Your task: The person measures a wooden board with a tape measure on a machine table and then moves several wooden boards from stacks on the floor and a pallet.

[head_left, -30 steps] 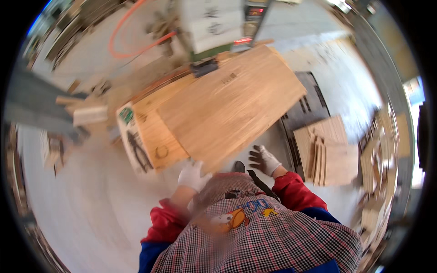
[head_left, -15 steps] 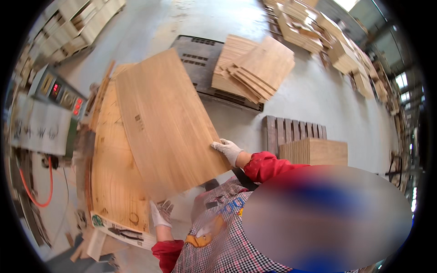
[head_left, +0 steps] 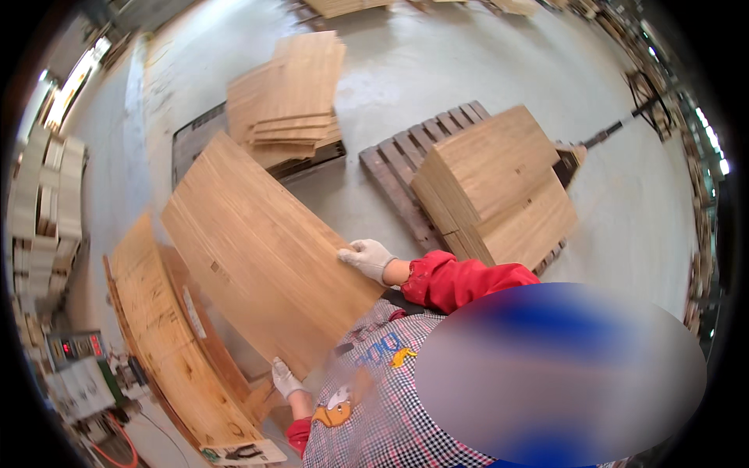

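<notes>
A large rectangular wooden panel (head_left: 265,249) with a small dark mark is held up in front of me, lifted off the wooden workbench (head_left: 175,327). My right hand (head_left: 368,260), in a whitish glove, grips its right edge with the thumb on top. At the near left corner my left hand (head_left: 287,379), gloved too, is closed on the panel's edge; its fingers partly go under the board. Both sleeves are red, and a checked apron covers my front.
Loose panels (head_left: 296,86) lie stacked on a dark pallet (head_left: 187,148) ahead. To the right, a neat panel stack (head_left: 491,179) rests on a slatted pallet (head_left: 398,171), with a pallet jack handle (head_left: 616,129) behind. A control box (head_left: 74,347) and pliers (head_left: 243,452) are at left.
My view has swung right, bringing the right-hand stack into fuller view. The panel has come away from the bench, and my left hand, open before, now grips its near edge.
</notes>
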`<state>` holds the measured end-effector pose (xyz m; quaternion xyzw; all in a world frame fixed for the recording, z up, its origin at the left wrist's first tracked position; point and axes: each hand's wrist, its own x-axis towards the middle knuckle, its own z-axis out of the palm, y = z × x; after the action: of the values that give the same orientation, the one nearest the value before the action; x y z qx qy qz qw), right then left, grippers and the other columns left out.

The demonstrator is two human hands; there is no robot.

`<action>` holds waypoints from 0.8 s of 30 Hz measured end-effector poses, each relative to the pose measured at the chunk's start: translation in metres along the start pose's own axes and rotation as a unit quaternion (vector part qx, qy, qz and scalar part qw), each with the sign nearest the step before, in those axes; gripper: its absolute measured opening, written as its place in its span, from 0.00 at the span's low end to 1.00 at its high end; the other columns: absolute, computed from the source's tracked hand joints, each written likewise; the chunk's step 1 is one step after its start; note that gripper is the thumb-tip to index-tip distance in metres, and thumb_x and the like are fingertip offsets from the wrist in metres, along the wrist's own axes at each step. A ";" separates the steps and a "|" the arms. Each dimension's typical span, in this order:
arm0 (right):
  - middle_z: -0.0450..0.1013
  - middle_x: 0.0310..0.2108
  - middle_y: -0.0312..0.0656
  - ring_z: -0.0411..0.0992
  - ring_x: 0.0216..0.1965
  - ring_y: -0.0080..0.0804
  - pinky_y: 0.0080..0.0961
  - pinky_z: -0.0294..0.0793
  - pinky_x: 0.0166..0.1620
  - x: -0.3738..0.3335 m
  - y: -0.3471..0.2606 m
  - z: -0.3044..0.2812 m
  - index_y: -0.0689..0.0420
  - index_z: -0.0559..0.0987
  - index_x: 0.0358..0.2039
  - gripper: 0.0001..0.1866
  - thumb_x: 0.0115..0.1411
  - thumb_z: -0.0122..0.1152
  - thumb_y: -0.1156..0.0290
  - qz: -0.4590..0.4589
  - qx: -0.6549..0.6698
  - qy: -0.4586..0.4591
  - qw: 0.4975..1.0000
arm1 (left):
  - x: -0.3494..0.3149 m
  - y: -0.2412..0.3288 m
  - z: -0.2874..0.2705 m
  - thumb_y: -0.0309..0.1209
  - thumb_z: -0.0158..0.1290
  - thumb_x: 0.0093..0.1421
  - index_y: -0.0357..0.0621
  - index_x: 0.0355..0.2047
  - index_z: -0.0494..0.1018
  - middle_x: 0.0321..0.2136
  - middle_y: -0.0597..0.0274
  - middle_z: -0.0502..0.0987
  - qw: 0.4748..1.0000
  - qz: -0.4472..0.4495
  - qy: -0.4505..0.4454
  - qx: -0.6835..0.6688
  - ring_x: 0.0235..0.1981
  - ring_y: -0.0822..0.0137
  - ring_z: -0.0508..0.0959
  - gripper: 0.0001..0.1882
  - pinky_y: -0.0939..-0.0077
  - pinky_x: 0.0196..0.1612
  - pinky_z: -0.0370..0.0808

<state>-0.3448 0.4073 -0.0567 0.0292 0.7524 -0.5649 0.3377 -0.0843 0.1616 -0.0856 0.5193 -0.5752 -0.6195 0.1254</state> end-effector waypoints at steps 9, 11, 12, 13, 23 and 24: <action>0.75 0.29 0.51 0.74 0.32 0.40 0.30 0.70 0.37 -0.028 0.051 -0.072 0.65 0.78 0.34 0.27 0.53 0.53 0.49 0.060 -0.016 0.173 0.983 | 0.050 0.030 0.081 0.39 0.44 0.61 0.36 0.41 0.69 0.35 0.57 0.74 0.978 0.050 -0.143 0.143 0.34 0.67 0.74 0.17 0.74 0.37 0.72; 0.75 0.29 0.52 0.74 0.32 0.40 0.30 0.70 0.37 -0.020 0.067 -0.074 0.66 0.77 0.34 0.27 0.53 0.53 0.49 0.051 -0.006 0.202 0.978 | 0.091 0.013 0.087 0.40 0.45 0.61 0.37 0.39 0.70 0.33 0.59 0.74 0.959 0.114 -0.161 0.203 0.32 0.68 0.74 0.18 0.75 0.33 0.72; 0.75 0.29 0.53 0.73 0.32 0.40 0.30 0.70 0.37 -0.016 0.078 -0.080 0.66 0.77 0.33 0.27 0.54 0.53 0.49 0.063 0.026 0.223 0.973 | 0.084 0.031 0.111 0.42 0.47 0.60 0.37 0.38 0.71 0.31 0.60 0.74 0.959 0.094 -0.168 0.210 0.30 0.69 0.74 0.18 0.75 0.30 0.72; 0.75 0.29 0.52 0.73 0.31 0.38 0.30 0.70 0.36 -0.013 0.082 -0.085 0.67 0.77 0.33 0.27 0.54 0.53 0.50 0.073 0.059 0.228 0.969 | 0.076 0.050 0.133 0.43 0.48 0.59 0.38 0.37 0.71 0.30 0.61 0.74 0.959 0.068 -0.173 0.215 0.28 0.70 0.74 0.19 0.75 0.27 0.71; 0.74 0.30 0.43 0.71 0.28 0.29 0.27 0.70 0.34 0.088 -0.015 -0.080 0.66 0.76 0.36 0.24 0.56 0.54 0.53 0.165 0.168 0.254 0.938 | 0.185 0.135 0.219 0.48 0.50 0.56 0.40 0.32 0.72 0.24 0.64 0.73 0.955 -0.030 -0.201 0.216 0.21 0.71 0.72 0.21 0.75 0.18 0.69; 0.74 0.30 0.43 0.71 0.29 0.29 0.27 0.69 0.35 0.100 -0.027 -0.075 0.66 0.76 0.36 0.24 0.56 0.55 0.53 0.175 0.168 0.254 0.936 | 0.201 0.147 0.224 0.48 0.50 0.56 0.40 0.32 0.72 0.24 0.63 0.73 0.949 -0.035 -0.207 0.234 0.21 0.70 0.72 0.21 0.74 0.18 0.70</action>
<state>-0.4687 0.4290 -0.0780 0.3592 0.6903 -0.5889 0.2185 -0.4115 0.0959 -0.1069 0.4141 -0.6990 -0.5651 -0.1433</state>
